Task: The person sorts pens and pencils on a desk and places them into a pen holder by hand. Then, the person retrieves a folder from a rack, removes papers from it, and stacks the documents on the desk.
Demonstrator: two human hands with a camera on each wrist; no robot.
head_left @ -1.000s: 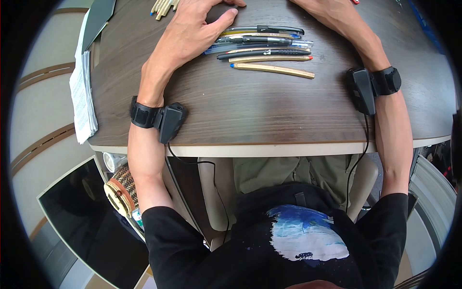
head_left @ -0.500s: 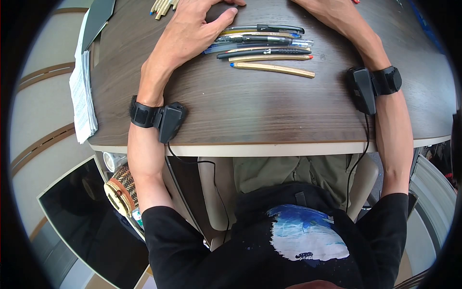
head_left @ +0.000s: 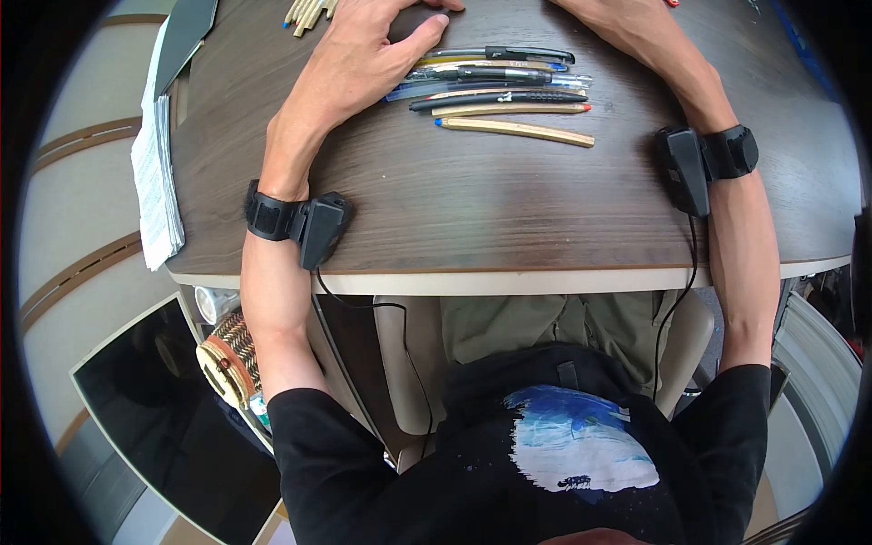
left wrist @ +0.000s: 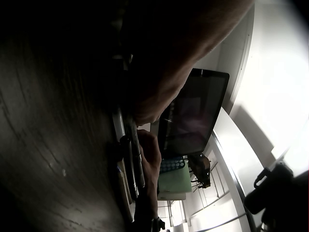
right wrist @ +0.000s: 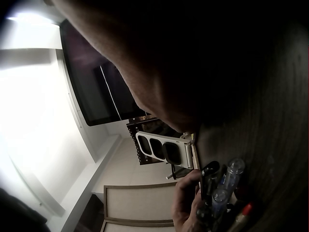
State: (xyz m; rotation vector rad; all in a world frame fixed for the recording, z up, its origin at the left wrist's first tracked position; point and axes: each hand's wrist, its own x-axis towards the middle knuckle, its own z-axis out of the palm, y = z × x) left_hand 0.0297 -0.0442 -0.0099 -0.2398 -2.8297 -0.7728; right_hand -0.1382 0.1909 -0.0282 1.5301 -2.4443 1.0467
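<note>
In the head view my left hand (head_left: 359,56) rests on the desk, thumb stretched toward a row of pens and pencils; its fingertips run past the top edge. The row holds a black-capped pen (head_left: 531,56), a clear-barrelled pen (head_left: 545,80), a black pen (head_left: 509,100), a red-tipped pencil (head_left: 509,110) and, closest to me, a blue-tipped gold pencil (head_left: 513,133). My right hand (head_left: 607,20) lies beyond the row's right end, mostly cut off at the top. Its fingers are dark in the right wrist view, so I cannot tell their pose.
More gold pencils (head_left: 309,16) lie at the upper left, past my left hand. Stacked papers (head_left: 159,186) and a dark folder (head_left: 184,45) sit at the desk's left edge. A woven basket (head_left: 232,363) stands below. A monitor (left wrist: 193,116) rises behind the desk.
</note>
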